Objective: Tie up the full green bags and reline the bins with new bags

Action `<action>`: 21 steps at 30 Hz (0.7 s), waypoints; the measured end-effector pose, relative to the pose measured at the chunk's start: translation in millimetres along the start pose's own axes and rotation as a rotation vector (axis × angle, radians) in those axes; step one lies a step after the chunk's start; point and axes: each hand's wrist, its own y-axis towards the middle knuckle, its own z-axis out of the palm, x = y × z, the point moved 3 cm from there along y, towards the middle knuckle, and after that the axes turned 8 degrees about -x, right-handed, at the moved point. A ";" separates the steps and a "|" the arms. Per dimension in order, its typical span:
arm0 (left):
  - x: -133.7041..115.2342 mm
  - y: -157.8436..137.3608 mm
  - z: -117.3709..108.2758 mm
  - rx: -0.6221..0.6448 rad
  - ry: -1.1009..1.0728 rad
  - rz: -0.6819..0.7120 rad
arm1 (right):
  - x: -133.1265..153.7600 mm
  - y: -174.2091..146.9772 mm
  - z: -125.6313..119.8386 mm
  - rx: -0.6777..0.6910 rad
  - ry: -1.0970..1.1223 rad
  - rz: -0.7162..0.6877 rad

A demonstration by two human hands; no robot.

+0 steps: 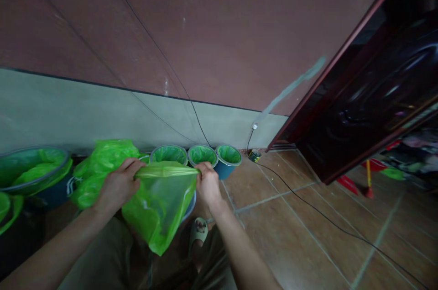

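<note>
A green plastic garbage bag (160,208) hangs stretched between my hands in front of my legs. My left hand (126,177) grips one end of its top edge, fingers closed. At the opposite end, my right hand (208,181) is closed on the same edge. Just beyond the bag stand small blue bins lined with green bags: a left one (168,155), a middle one (202,155) and a right one (228,162). Part of another bin's rim (190,208) shows behind the bag, mostly hidden.
Bunched green bags (106,166) lie left of my hands, beside a large lined bin (54,185). A black cable (308,208) crosses the tiled floor from a small can (254,156). A dark door (369,98) stands open at right, near a red dustpan (347,184).
</note>
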 end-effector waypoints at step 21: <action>-8.0 2.5 -8.4 0.061 0.211 -0.117 | -0.6 -6.6 10.1 0.221 -0.430 0.145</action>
